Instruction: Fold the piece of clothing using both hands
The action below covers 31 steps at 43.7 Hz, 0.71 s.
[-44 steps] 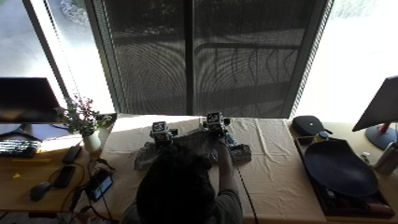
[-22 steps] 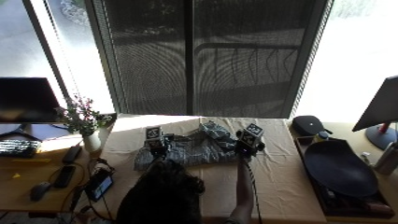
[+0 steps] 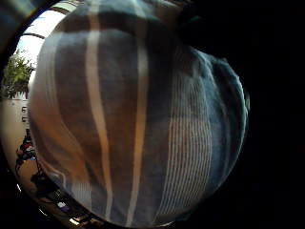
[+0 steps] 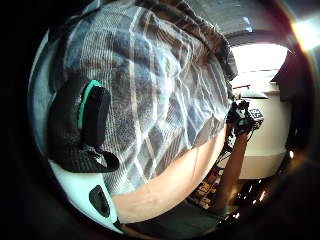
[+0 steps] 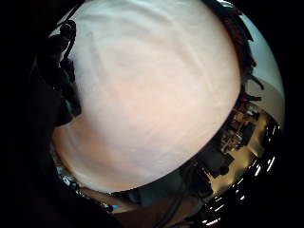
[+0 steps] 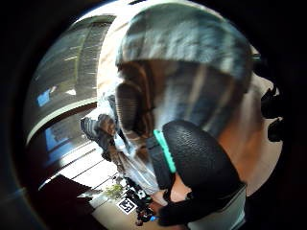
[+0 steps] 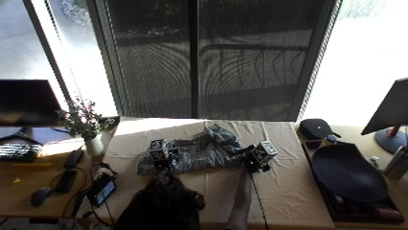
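A long table under a pale beige cloth cover carries the work. To the right, a wide dark oval dish sits in a tray. The grey-blue striped woven shirt lies crumpled mid-table, one rumpled part bunched toward the window. A small potted plant in a white vase stands at the table's left end. The left hand rests on the shirt's left part, palm close against the fabric; its grip cannot be told. The right hand pinches the shirt's right edge, thumb curled against a fold.
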Available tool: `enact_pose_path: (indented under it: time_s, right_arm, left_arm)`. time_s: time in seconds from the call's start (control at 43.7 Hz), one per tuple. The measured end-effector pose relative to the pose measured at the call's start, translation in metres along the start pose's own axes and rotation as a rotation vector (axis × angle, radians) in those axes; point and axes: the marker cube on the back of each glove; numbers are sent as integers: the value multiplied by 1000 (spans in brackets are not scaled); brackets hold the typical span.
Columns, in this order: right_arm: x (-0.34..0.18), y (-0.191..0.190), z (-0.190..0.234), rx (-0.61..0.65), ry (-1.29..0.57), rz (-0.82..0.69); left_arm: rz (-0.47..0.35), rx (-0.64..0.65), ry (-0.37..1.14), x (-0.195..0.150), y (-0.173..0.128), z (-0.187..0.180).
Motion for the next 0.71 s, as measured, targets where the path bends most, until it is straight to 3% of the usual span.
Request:
enact_pose_path:
  time_s: [0.069,0.16,0.206,0.252,0.32,0.435,0.458,0.527,0.572,0.618,0.71]
  right_arm:
    - [-2,9,1,-19,-72,37]
    - [-4,22,5,-102,-163,92]
    - [-7,25,7,-145,-234,111]
    - [-23,27,1,-149,-442,2]
    - [-41,34,-8,-164,-697,-171]
    - [-26,28,-3,-108,-681,-41]
    - [-25,31,-1,-153,-676,-30]
    - [-12,53,12,-446,-533,68]
    - [-11,62,13,-521,-502,86]
    - [-22,62,6,-462,-557,39]
    - [-51,52,-15,-143,-623,-47]
  left_arm:
    - [42,4,24,5,-4,4]
    - [131,176,26,16,-14,2]
    - [150,127,41,19,-11,8]
    - [128,74,14,15,-7,12]
    - [81,100,-58,7,-8,12]
    - [74,33,-31,7,-5,15]
    - [62,28,-41,5,-5,15]
    - [39,35,-59,0,-7,13]
    - [39,-5,-24,-1,-8,12]
    - [81,-53,77,2,-8,10]
    - [196,6,250,9,-6,-9]
